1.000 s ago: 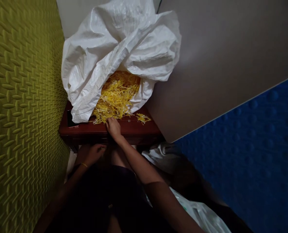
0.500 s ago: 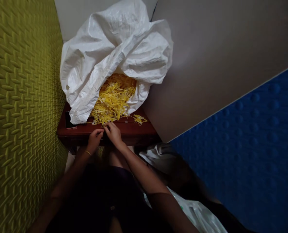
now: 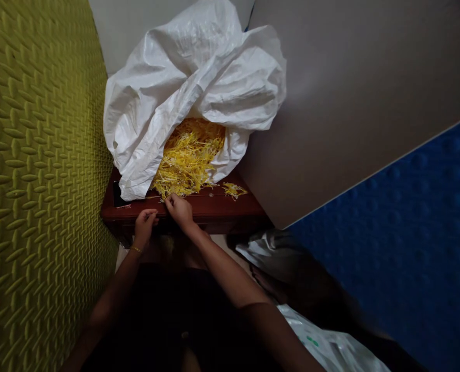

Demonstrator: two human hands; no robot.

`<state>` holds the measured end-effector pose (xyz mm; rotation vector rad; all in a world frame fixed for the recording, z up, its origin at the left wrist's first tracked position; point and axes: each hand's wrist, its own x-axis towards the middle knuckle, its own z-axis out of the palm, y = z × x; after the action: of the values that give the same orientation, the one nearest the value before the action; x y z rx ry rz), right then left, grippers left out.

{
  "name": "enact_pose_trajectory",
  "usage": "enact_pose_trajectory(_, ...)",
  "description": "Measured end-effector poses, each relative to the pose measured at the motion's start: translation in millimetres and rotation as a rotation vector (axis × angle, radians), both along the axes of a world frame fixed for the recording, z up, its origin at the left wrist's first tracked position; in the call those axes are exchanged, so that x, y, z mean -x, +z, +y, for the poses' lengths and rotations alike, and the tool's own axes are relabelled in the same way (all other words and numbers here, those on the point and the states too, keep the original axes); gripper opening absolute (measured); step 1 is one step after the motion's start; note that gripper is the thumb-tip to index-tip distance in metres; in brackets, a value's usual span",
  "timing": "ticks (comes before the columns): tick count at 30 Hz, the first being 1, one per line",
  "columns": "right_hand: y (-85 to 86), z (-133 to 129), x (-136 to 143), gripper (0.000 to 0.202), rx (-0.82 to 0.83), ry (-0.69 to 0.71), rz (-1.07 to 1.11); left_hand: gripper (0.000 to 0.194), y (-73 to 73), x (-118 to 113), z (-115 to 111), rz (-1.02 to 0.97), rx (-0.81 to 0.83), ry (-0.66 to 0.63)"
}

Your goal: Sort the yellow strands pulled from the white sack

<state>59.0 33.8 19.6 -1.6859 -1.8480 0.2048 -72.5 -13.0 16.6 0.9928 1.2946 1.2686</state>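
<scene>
A large white woven sack (image 3: 168, 77) lies open on a dark red table (image 3: 214, 208), with a heap of thin yellow and white strands (image 3: 191, 155) showing in its mouth. My right hand (image 3: 179, 207) is at the heap's near edge, fingers pinched together; what they hold is too small to make out. To its left, my left hand (image 3: 146, 223) hovers over the table's front edge with fingers curled together, and anything between them is too small to tell. A small bunch of yellow strands (image 3: 234, 190) lies apart on the right.
A dark phone-like object (image 3: 120, 195) lies partly under the sack's left corner. A yellow-green textured surface (image 3: 40, 170) rises at left. A grey-brown panel (image 3: 350, 93) and blue padding (image 3: 400, 243) are at right. Plastic bags (image 3: 323, 336) lie low right.
My hands have moved apart: the left has drawn back left and slightly down, while the right stays by the strands. The whole view has shifted a little.
</scene>
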Motion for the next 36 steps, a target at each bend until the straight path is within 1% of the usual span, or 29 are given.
enact_pose_trajectory(3, -4.6, -16, -6, 0.020, -0.041, 0.001, 0.033, 0.032, -0.9, -10, 9, -0.035, 0.037, -0.037)
enact_pose_trajectory(7, -7.6, -24, -7, 0.019, -0.035, 0.045, 0.052, 0.036, 0.5, -21, 22, -0.104, 0.077, -0.088)
enact_pose_trajectory(12, -10.3, -26, -1, 0.021, -0.018, 0.100, 0.092, 0.027, 0.3, -25, 35, -0.226, 0.096, -0.160)
enact_pose_trajectory(15, -9.1, -28, -1, 0.019, -0.020, 0.151, 0.153, 0.027, 0.3, -26, 38, -0.250, 0.098, -0.125)
enact_pose_trajectory(17, -3.4, -28, -7, 0.021, -0.073, 0.149, 0.214, 0.032, 1.3, -25, 38, -0.227, 0.104, -0.101)
enact_pose_trajectory(18, 1.5, -27, -11, 0.023, -0.130, 0.128, 0.240, 0.035, 2.1, -25, 38, -0.206, 0.107, -0.094)
enact_pose_trajectory(21, 22.2, -16, -29, 0.030, -0.369, -0.001, 0.246, 0.042, 5.1, -24, 34, -0.136, 0.106, -0.066)
enact_pose_trajectory(23, 37.4, -3, -41, 0.037, -0.487, -0.095, 0.209, 0.045, 6.8, -24, 30, -0.098, 0.100, -0.043)
enact_pose_trajectory(25, 49.5, 13, -50, 0.047, -0.513, -0.133, 0.174, 0.046, 8.0, -25, 24, -0.065, 0.073, -0.023)
enact_pose_trajectory(27, 56.9, 27, -55, 0.049, -0.467, -0.125, 0.143, 0.043, 9.2, -26, 19, -0.044, 0.036, -0.007)
enact_pose_trajectory(28, 58.7, 32, -57, 0.045, -0.436, -0.119, 0.127, 0.040, 10.1, -27, 17, -0.042, 0.021, -0.007)
enact_pose_trajectory(30, 59.2, 36, -59, 0.027, -0.410, -0.121, 0.105, 0.035, 12.8, -27, 14, -0.050, 0.010, -0.029)
enact_pose_trajectory(32, 56.5, 33, -60, 0.012, -0.444, -0.107, 0.105, 0.029, 16.8, -29, 12, -0.070, 0.010, -0.072)
enact_pose_trajectory(34, 52.3, 25, -61, 0.010, -0.481, -0.057, 0.118, 0.024, 21.6, -31, 11, -0.095, 0.005, -0.111)
enact_pose_trajectory(36, 48.6, 15, -60, 0.010, -0.482, -0.010, 0.129, 0.021, 26.6, -35, 11, -0.121, -0.002, -0.145)
